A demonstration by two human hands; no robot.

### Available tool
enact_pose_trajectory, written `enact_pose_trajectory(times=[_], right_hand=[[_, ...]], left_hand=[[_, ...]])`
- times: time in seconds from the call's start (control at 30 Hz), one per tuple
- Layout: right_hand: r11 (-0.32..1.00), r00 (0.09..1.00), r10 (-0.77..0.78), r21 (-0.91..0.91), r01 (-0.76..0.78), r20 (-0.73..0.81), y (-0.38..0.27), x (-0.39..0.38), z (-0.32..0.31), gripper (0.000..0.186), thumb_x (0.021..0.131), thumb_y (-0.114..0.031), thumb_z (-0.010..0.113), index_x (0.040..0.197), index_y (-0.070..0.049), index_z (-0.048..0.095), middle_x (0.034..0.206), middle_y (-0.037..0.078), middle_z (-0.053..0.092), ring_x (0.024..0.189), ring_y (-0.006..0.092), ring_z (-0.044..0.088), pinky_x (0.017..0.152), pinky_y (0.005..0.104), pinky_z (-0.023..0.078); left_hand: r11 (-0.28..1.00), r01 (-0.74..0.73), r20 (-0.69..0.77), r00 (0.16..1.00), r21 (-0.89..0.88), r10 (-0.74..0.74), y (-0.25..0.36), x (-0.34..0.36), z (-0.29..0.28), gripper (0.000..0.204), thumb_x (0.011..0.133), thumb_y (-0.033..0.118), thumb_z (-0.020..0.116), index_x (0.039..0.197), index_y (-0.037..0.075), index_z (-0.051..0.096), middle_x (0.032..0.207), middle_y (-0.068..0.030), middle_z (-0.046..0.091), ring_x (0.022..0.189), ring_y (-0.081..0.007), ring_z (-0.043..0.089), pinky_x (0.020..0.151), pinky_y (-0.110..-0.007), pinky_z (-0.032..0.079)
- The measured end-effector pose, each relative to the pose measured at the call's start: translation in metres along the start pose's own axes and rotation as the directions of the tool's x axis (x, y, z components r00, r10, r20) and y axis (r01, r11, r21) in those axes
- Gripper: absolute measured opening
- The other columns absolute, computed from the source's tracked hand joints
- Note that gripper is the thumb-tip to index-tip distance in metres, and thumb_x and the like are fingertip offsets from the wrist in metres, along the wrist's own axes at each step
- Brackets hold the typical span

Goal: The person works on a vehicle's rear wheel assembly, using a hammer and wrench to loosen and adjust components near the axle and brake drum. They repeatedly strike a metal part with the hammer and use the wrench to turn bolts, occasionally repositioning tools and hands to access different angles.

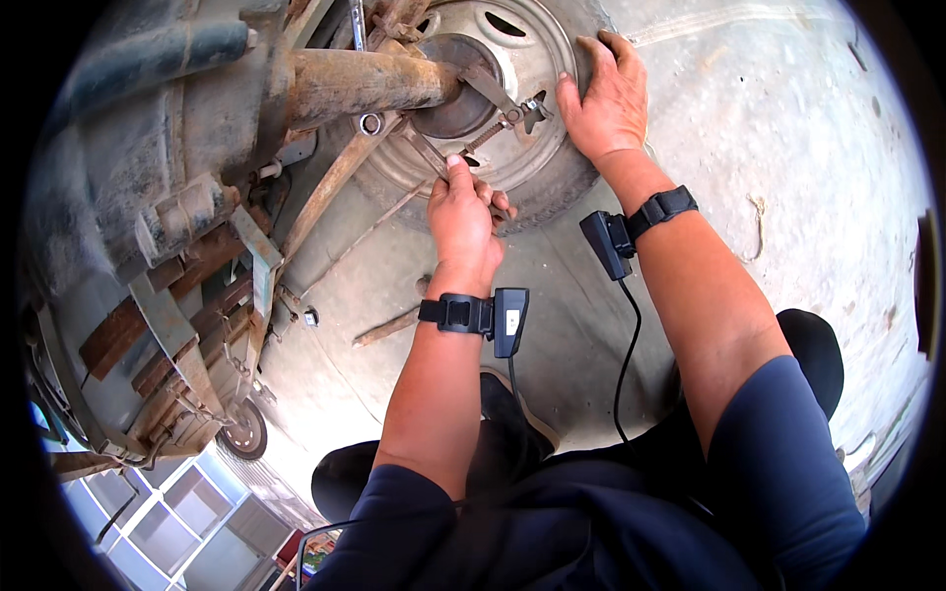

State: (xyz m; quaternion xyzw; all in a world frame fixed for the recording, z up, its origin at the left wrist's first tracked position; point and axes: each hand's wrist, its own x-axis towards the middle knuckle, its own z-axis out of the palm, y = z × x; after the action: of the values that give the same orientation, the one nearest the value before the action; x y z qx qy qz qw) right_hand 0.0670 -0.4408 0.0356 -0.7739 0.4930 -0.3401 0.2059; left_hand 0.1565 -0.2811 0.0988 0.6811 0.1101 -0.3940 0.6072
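A vehicle wheel with a pale steel rim [537,64] and a dusty tyre [576,187] lies at the upper middle, with a rusty axle tube [374,81] meeting its hub. My left hand [463,217] is closed below the hub, its thumb pressed on a flat metal bar [426,150]. Its fingers are partly hidden. Past the thumb, a threaded rod [485,136] runs up to a star-shaped metal piece [535,113]. My right hand [613,103] grips the tyre's right edge, thumb and fingers curved over it. A shiny ring spanner head [371,124] sits left of the bar.
Another shiny spanner [358,25] stands above the axle. Leaf springs and underbody [187,286] fill the left side. On the concrete floor lie a wooden stick [386,325] and a bent wire hook [757,227]. Black devices [510,321] with cables are strapped to both wrists.
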Motion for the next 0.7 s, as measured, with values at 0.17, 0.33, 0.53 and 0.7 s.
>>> enact_pose_trajectory(times=[0.17, 0.33, 0.53, 0.7], right_hand=[[1.000, 1.000, -0.005, -0.005, 0.005, -0.013, 0.002, 0.001, 0.001, 0.052, 0.078, -0.027, 0.069, 0.127, -0.015, 0.057, 0.139, 0.009, 0.046, 0.132, 0.0330, 0.040, 0.109, 0.0445, 0.035], [1.000, 1.000, 0.000, 0.005, 0.000, -0.005, -0.001, 0.001, 0.001, 0.052, 0.077, -0.026, 0.069, 0.127, -0.016, 0.057, 0.139, 0.009, 0.046, 0.132, 0.0327, 0.040, 0.109, 0.0446, 0.036], [1.000, 1.000, -0.001, -0.002, 0.001, -0.021, 0.000, 0.002, -0.001, 0.053, 0.077, -0.026, 0.069, 0.127, -0.016, 0.056, 0.138, 0.009, 0.047, 0.131, 0.0324, 0.041, 0.109, 0.0449, 0.036], [1.000, 1.000, 0.006, -0.008, -0.007, -0.017, -0.005, 0.002, -0.001, 0.052, 0.077, -0.026, 0.070, 0.126, -0.016, 0.057, 0.137, 0.009, 0.047, 0.132, 0.0321, 0.041, 0.109, 0.0445, 0.036]], left_hand=[[0.910, -0.059, 0.118, 0.993, 0.411, 0.011, 0.012, 0.020, -0.069, 0.034, 0.102, 0.039, 0.053, 0.083, 0.011, 0.046, 0.062, 0.0018, 0.043, 0.050, -0.0138, 0.048, 0.049, -0.031, 0.043], [0.582, -0.219, 0.334, 0.937, 0.783, -0.097, 0.088, 0.064, -0.143, 0.036, 0.099, 0.038, 0.059, 0.082, 0.008, 0.050, 0.059, 0.0001, 0.049, 0.047, -0.0124, 0.050, 0.046, -0.030, 0.043], [0.597, -0.267, 0.374, 0.926, 0.756, -0.059, 0.083, 0.074, -0.146, 0.033, 0.102, 0.036, 0.054, 0.084, 0.009, 0.050, 0.059, 0.0014, 0.045, 0.049, -0.0119, 0.047, 0.049, -0.027, 0.039], [0.654, -0.217, 0.366, 0.925, 0.724, -0.098, 0.084, 0.071, -0.147, 0.034, 0.102, 0.036, 0.056, 0.082, 0.009, 0.050, 0.059, 0.0011, 0.045, 0.049, -0.0121, 0.047, 0.049, -0.027, 0.040]])
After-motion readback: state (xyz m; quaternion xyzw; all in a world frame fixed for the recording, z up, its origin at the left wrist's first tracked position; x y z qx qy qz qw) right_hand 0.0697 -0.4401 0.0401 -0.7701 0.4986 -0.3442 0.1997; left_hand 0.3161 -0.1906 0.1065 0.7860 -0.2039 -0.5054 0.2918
